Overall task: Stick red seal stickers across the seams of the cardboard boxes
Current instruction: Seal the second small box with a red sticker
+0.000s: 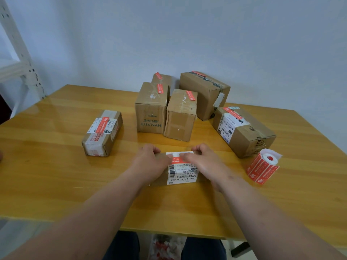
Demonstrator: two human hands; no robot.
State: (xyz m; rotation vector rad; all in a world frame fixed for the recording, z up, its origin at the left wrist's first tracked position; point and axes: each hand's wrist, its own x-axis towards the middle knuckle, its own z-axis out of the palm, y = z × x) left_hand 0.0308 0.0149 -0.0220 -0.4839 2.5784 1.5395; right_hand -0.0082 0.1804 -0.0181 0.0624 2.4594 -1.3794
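Both hands cover most of the small box [180,171] at the near middle of the table [56,166]; only its white shipping label and part of a red sticker [178,160] show between them. The right hand [204,160] is blurred. The left hand [150,162] grips the box's left side, fingers curled over its far edge. The right hand's fingers curl over the far edge too, thumb on the sticker. The sticker roll [262,166] lies near the right hand, apart. Six stickered boxes [180,115] stand farther back.
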